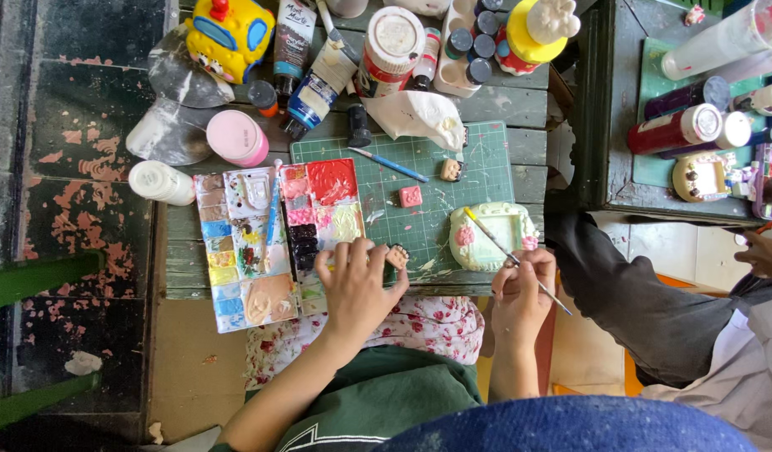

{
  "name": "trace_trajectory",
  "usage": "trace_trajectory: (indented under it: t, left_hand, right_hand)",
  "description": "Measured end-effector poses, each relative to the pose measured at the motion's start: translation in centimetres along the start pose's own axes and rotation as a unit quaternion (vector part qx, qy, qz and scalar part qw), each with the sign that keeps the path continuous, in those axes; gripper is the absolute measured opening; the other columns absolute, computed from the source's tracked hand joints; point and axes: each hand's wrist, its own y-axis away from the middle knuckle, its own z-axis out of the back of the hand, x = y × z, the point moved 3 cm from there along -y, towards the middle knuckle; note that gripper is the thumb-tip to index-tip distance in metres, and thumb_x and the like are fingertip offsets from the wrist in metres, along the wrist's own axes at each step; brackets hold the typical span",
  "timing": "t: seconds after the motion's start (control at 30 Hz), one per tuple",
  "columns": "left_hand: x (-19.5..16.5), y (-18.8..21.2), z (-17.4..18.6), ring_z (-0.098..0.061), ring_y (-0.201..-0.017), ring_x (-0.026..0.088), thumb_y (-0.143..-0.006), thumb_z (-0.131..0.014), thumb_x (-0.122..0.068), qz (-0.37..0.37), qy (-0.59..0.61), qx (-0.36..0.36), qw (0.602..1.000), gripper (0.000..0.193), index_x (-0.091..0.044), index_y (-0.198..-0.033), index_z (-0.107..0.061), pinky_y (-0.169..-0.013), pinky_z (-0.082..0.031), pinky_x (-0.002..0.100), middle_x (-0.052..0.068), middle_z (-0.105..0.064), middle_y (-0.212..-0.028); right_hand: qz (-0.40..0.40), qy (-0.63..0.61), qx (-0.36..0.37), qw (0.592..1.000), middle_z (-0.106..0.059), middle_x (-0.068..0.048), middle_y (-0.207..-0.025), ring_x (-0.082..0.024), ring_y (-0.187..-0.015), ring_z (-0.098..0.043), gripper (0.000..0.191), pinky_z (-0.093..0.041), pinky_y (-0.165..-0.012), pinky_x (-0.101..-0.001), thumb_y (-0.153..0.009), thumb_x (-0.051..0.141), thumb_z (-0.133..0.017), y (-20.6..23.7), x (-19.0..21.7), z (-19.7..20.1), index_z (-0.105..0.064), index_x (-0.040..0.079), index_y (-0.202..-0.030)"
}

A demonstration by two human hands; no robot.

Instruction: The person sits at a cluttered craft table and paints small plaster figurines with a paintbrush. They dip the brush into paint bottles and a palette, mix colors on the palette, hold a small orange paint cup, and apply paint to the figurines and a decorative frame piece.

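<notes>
Nearest the camera, both forearms rise over a green garment and a flowered cloth (419, 322) at the worktop's (520, 105) near edge. The left hand (357, 280) lies with its fingers spread on the near edge of the green cutting mat (436, 180), its fingertips touching a small round figure (396, 256) at its 1 o'clock; I cannot tell whether it grips the piece. The right hand (522, 289) is closed on a thin paintbrush (507, 255), whose tip points toward 11 o'clock and rests over a pale square frame (495, 234) with pink flowers at its corners. That frame lies on the mat's right near corner, just at 12 o'clock from the right hand.

At 9 o'clock from the left hand lie 2 paint palettes: a long one (239, 247) with many small colour wells, and a square one (323, 209) with a big patch of red. A blue brush (273, 209) rests across the long one.

Farther up the mat sit a small pink block (410, 197), a small tan figure (451, 170) and another blue-handled brush (388, 165). Beyond the mat lie a crumpled white cloth (419, 113), a pink jar (238, 138), paint tubes (315, 92), a white tub (393, 46) and a yellow toy (229, 32).

At 3 o'clock, another person's dark sleeve (637, 293) crosses beside a second worktop with paint bottles (679, 130).
</notes>
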Motion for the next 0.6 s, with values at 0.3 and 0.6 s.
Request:
trace_trajectory:
  t: [0.3, 0.6]
  left_hand:
    - [2.3, 1.9, 3.0, -0.068, -0.116, 0.026, -0.085, -0.081, -0.014, -0.014, 0.395, 0.000, 0.919, 0.042, -0.008, -0.125, -0.068, -0.102, -0.049, 0.039, 0.008, -0.073, -0.123]
    - [2.9, 4.5, 2.3, -0.065, -0.131, 0.025, -0.099, -0.069, -0.013, -0.027, 0.578, 0.097, 0.810, 0.041, -0.002, -0.137, -0.062, -0.112, -0.048, 0.036, 0.013, -0.067, -0.139]
  right_hand:
    - [-0.056, 0.028, 0.060, 0.996, -0.064, -0.013, -0.098, -0.016, -0.061, -0.060, 0.009, -0.040, -0.049, -0.0239, -0.110, 0.013, -0.055, 2.5, -0.6, -0.6, -0.055, 0.005, -0.114]
    - [-0.049, -0.033, 0.139, 0.988, -0.060, -0.015, -0.096, -0.015, -0.058, -0.053, 0.019, -0.043, -0.048, -0.0250, -0.114, 0.023, -0.046, 3.6, 1.8, -5.1, -0.048, 0.004, -0.110]
